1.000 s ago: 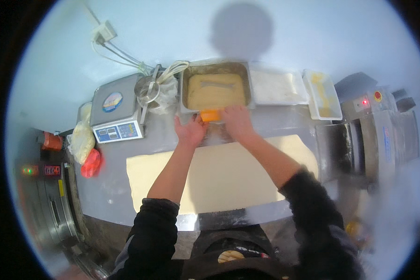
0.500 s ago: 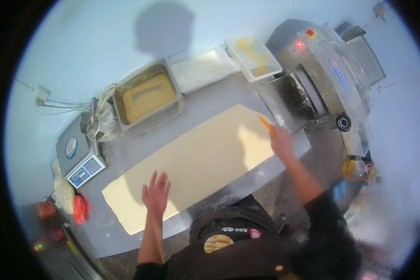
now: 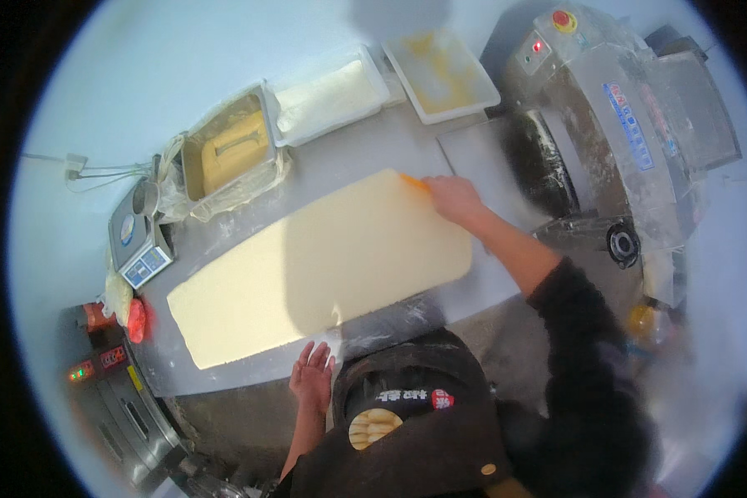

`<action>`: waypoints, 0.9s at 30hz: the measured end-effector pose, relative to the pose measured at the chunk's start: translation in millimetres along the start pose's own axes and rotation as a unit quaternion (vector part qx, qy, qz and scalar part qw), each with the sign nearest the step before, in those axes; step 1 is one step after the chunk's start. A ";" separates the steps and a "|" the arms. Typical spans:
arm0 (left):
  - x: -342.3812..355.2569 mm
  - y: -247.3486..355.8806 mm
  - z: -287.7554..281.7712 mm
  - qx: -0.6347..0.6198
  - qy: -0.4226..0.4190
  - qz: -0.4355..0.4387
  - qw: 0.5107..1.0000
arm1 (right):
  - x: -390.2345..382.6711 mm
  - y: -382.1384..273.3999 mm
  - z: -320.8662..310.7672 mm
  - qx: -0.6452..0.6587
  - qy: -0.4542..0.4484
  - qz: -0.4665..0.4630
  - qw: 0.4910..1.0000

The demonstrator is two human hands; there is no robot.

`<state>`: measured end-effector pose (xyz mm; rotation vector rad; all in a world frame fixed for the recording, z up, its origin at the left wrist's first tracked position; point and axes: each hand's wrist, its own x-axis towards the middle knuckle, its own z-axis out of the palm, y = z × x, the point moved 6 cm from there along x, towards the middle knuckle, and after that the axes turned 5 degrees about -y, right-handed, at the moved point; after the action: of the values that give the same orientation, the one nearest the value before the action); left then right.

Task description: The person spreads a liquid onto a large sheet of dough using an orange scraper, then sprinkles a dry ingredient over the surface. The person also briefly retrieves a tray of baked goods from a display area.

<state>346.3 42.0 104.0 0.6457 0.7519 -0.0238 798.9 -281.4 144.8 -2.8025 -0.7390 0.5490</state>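
A long, pale sheet of rolled dough (image 3: 324, 266) lies diagonally on the metal worktable (image 3: 199, 382). My right hand (image 3: 456, 199) grips an orange scraper (image 3: 413, 182) at the dough's far right corner, its edge against or just by the sheet. My left hand (image 3: 314, 382) hangs open near the table's front edge, below the dough and holding nothing, its fingers apart. My shadow falls across the right half of the sheet.
Along the back stand a scale (image 3: 144, 264), a steel pan of tan mixture (image 3: 239, 153), a white tray of flour (image 3: 319, 100) and a stained plastic tray (image 3: 436, 70). A machine (image 3: 606, 116) stands at right; bags (image 3: 137, 319) lie at left.
My right hand took the orange scraper from by the steel pan to the dough's right end, then moved toward its far corner. My left hand withdrew from over the dough to the front edge.
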 end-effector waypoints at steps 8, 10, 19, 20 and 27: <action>-10.4 -37.6 38.4 0.009 -0.009 -0.013 1.000 | -63.3 24.0 24.5 -0.024 0.010 0.016 1.000; -11.1 -41.1 37.7 0.000 0.009 -0.009 1.000 | -86.3 27.3 31.2 -0.015 0.044 0.025 0.999; -5.4 -45.8 40.1 0.034 0.005 -0.015 0.999 | -177.0 35.8 69.8 0.005 0.048 0.059 0.997; -4.6 -46.7 39.8 0.030 0.002 -0.018 0.999 | -185.1 34.5 74.0 -0.001 0.045 0.069 0.997; -9.4 -48.3 25.8 0.008 0.012 -0.037 0.999 | -229.6 23.3 80.5 0.092 -0.049 0.150 0.983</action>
<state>343.8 -13.2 98.2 0.6345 0.7996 -0.0906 591.8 -410.7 134.5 -2.7406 -0.2633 0.7671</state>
